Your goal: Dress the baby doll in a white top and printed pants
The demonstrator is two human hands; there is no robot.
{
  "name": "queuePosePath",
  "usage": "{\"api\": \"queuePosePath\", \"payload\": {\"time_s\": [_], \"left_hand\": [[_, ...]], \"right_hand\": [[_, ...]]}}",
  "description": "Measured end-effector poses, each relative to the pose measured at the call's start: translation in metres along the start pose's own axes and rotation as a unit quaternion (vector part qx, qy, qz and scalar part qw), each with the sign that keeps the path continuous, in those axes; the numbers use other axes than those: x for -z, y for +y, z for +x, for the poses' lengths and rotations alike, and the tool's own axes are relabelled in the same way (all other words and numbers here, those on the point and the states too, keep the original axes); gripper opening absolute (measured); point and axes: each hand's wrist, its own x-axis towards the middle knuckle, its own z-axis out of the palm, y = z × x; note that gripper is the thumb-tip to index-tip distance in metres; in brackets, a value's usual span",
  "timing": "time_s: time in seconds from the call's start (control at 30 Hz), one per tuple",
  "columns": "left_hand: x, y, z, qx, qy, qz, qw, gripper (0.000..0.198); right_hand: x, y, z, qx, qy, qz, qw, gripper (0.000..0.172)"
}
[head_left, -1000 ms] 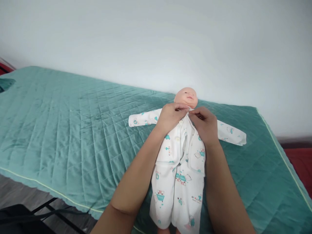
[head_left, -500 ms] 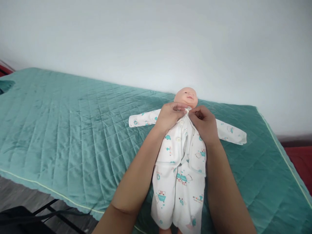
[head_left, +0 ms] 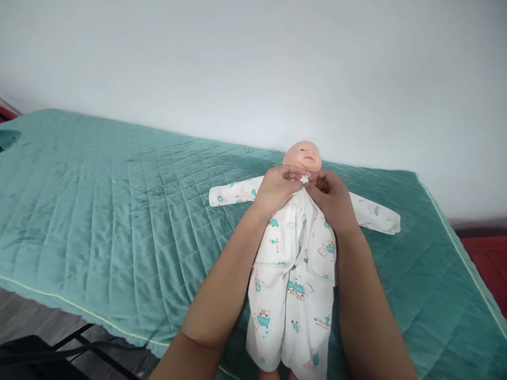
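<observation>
A baby doll (head_left: 301, 155) lies on its back, dressed in a white printed jacket (head_left: 277, 240) and matching trousers (head_left: 269, 316). My left hand (head_left: 279, 186) pinches the jacket's front edge just below the doll's chin. From the other side, my right hand (head_left: 329, 196) grips the opposite edge, and the fingertips of both hands nearly meet at the collar. Below them the jacket front hangs apart, with buttons showing along the left edge. Both sleeves stretch out sideways. Whatever sits between my fingertips is mostly hidden.
A green quilted cover (head_left: 119, 211) spreads under the doll over a bed or table against a white wall (head_left: 237, 68). Something red (head_left: 485, 264) stands past the right edge. Black bars and a dark object (head_left: 35, 359) are at the lower left.
My hands stay at the collar, with only slight finger shifts. A bit more white fabric shows between the fingertips now. The doll has not moved.
</observation>
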Motion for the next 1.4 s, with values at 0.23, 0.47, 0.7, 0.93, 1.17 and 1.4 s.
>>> {"api": "queuePosePath", "payload": {"time_s": [0.23,0.47,0.7,0.93,1.17,1.4], "left_hand": [[0.001,-0.003,0.001,-0.030,-0.011,0.028,0.999,0.024],[0.000,-0.002,-0.001,-0.064,-0.011,0.092,0.994,0.021],[0.001,0.001,-0.002,-0.118,0.015,0.209,0.971,0.023],[0.001,0.001,-0.004,-0.150,0.008,0.258,0.954,0.034],[0.000,0.001,-0.004,-0.143,0.029,0.261,0.954,0.029],[0.001,0.000,-0.003,-0.144,0.029,0.266,0.953,0.026]], "right_hand": [[-0.001,-0.002,0.001,-0.007,0.011,0.018,1.000,0.017],[-0.004,-0.009,0.002,-0.020,0.053,0.007,0.998,0.014],[-0.005,-0.009,0.001,-0.033,0.075,0.017,0.997,0.015],[-0.006,-0.003,0.002,-0.028,0.096,0.042,0.994,0.013],[-0.007,-0.002,0.002,-0.025,0.124,0.055,0.991,0.010],[-0.007,-0.004,-0.002,0.012,0.111,0.030,0.993,0.013]]}}
